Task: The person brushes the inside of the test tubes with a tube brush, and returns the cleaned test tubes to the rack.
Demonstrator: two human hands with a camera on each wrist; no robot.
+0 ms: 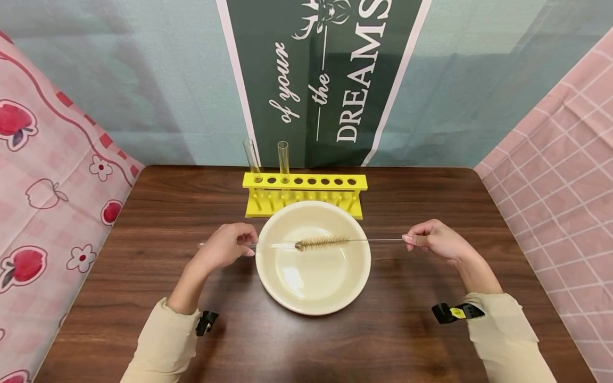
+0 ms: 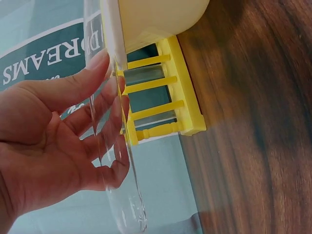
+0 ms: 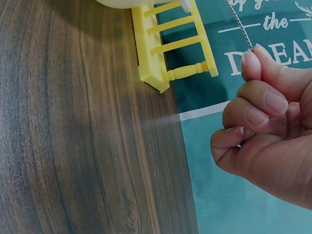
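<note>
My left hand [image 1: 225,246] pinches a clear glass test tube [image 2: 119,200] between thumb and fingers, left of the cream basin [image 1: 313,287]. Lying level, the tube reaches over the basin's left rim with its mouth toward the right. A test tube brush [image 1: 325,243] with tan bristles hangs over the basin, its bristled tip right at the tube's mouth. Out to the right, my right hand [image 1: 438,240] pinches the end of the brush's twisted wire handle [image 3: 239,22] between thumb and forefinger, the other fingers curled in.
Behind the basin stands a yellow test tube rack [image 1: 306,182]. Two upright glass tubes, one at the far left [image 1: 251,159] and another beside it [image 1: 284,159], stand in its holes. A dark wood table [image 1: 407,340] bears everything, with a printed cloth [image 1: 167,80] behind.
</note>
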